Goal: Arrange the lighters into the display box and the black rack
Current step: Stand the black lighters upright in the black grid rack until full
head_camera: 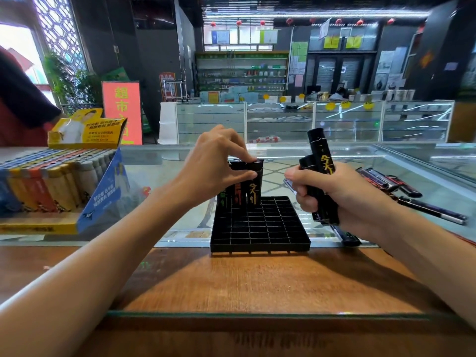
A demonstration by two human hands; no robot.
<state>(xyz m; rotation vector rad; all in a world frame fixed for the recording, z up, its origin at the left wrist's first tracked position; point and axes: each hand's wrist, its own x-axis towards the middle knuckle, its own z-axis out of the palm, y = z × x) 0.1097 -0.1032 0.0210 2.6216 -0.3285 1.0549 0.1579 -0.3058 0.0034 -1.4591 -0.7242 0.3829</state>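
Along rack's (pixel 270 228) far edge, left hand (pixel 219 161) pinches lighter (pixel 253 193); nearer cells seemingly free.

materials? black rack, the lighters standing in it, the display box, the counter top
Black rack: looks like moulded plastic, matte; thin uniform grid walls.
Racked lighters: probably plastic bodies, glossy black, printed coloured figures; caps catch light.
Display box: printed cardboard; folded flap, flat panels.
Counter: wood grain, possibly veneer, seemingly under a clear glass sheet with a greenish edge.
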